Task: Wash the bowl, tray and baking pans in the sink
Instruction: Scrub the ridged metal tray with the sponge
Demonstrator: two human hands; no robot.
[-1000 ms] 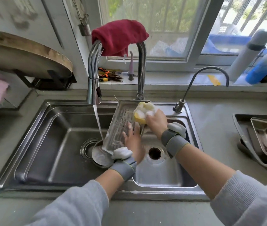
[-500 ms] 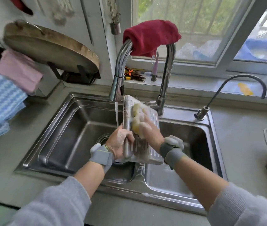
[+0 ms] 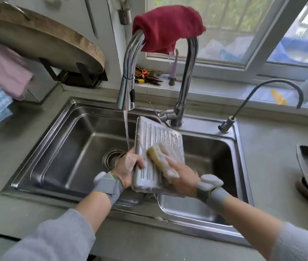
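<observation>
Ribbed tray [image 3: 158, 147] turned from open side up, as a second ago, to ridged underside facing upward, tilted over the divider of the sink [image 3: 59, 147]. Left hand [image 3: 128, 166] shifted from lying flat inside the tray to gripping its left rim. Right hand [image 3: 177, 172] with soapy yellow sponge [image 3: 156, 157] moved from the far end down to mid-surface. View swung leftward.
</observation>
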